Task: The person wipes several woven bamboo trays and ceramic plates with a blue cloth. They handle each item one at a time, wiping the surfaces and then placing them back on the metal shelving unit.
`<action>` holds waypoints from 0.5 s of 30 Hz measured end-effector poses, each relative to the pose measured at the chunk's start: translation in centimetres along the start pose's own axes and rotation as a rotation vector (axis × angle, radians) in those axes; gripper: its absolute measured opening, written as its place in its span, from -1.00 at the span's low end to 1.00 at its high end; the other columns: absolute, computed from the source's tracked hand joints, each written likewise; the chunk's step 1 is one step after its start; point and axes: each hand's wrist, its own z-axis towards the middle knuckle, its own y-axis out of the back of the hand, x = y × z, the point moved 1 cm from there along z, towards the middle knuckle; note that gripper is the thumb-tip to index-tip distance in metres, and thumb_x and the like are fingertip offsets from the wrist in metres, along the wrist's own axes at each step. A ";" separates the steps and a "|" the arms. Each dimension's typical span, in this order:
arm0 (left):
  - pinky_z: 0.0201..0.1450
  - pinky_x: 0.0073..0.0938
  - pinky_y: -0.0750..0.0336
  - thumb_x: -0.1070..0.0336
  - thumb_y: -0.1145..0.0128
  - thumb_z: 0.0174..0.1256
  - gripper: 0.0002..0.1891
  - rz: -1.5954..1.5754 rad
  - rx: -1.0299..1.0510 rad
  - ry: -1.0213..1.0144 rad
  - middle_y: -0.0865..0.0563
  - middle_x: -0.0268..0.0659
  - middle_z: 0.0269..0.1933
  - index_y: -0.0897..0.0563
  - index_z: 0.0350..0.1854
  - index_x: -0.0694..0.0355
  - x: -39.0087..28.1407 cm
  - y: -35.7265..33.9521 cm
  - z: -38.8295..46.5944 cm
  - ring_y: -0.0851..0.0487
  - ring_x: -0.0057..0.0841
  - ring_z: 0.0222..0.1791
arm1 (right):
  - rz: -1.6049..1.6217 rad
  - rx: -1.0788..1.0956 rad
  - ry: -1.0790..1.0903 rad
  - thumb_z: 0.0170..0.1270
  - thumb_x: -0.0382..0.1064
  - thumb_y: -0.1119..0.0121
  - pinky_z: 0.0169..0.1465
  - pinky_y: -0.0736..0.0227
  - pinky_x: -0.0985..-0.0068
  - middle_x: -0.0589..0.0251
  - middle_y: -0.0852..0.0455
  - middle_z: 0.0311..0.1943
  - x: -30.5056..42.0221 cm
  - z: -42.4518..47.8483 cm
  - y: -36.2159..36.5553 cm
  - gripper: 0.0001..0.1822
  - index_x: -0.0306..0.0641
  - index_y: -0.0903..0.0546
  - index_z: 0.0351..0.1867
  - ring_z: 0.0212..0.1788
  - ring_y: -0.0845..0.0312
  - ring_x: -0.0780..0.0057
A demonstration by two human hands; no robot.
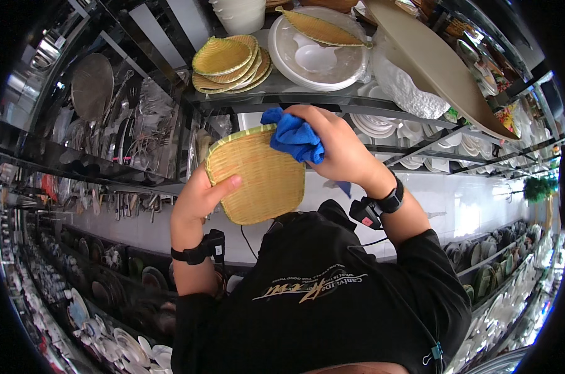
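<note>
A square woven bamboo tray (263, 180) with rounded corners and a green-tinged rim is held up in front of my chest. My left hand (203, 194) grips its left side, thumb lying across the woven face and the other fingers hidden behind. Bunched in my right hand (333, 140) is a blue cloth (297, 140), which touches the tray's upper right corner. Just beyond, on the shelf (310, 99), stands a stack of leaf-shaped woven bamboo trays (226, 61).
White round bowls (282, 70) sit beside the stack, with a long leaf-shaped woven tray (324, 29) across them. A large beige curved dish (436, 61) overhangs the shelf edge at right. Metal utensils (137, 121) crowd the left rack. White plates (373, 125) fill a lower shelf.
</note>
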 end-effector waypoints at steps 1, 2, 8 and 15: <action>0.36 -0.33 -0.49 0.29 -0.34 0.48 -0.36 -0.014 -0.036 -0.004 -0.68 -0.12 0.31 -0.39 0.49 0.40 0.1 0.1 -0.1 -0.62 -0.43 0.31 | 0.031 -0.041 -0.014 0.06 -0.50 -0.42 0.19 -0.59 0.25 -0.04 -0.74 0.04 0.2 -0.1 0.0 -0.33 -0.27 -0.50 0.28 0.09 -0.70 -0.08; 0.39 -0.29 -0.48 0.16 -0.37 0.44 -0.26 -0.112 -0.052 -0.077 -0.64 -0.09 0.36 -0.33 0.52 0.40 0.1 0.3 -0.5 -0.61 -0.38 0.34 | 0.061 -0.083 -0.029 0.10 -0.48 -0.44 0.20 -0.59 0.29 -0.02 -0.75 0.03 0.3 -0.1 0.1 -0.35 -0.27 -0.50 0.28 0.08 -0.73 -0.01; 0.64 0.07 -0.18 -0.57 -0.33 0.13 0.27 -0.422 -0.243 -0.384 -0.26 -0.03 0.64 -0.09 0.66 0.28 0.5 -3.0 -1.1 -0.25 -0.10 0.63 | 0.544 -0.534 -0.385 0.38 -0.33 -0.44 0.07 -0.63 0.45 0.25 -0.81 -0.08 -4.4 -2.0 -0.1 -0.57 -0.33 -0.55 0.20 -0.07 -0.71 0.54; 0.58 -0.11 -0.31 0.30 -0.28 0.50 -0.23 -0.527 -0.496 -0.306 -0.38 -0.08 0.57 -0.17 0.64 0.30 1.1 -13.7 3.5 -0.37 -0.23 0.57 | 0.769 -0.603 -0.492 0.45 -0.32 -0.39 0.13 -0.56 0.53 0.33 -0.75 -0.03 -6.4 -7.0 -0.3 -0.67 -0.29 -0.56 0.14 0.00 -0.63 0.63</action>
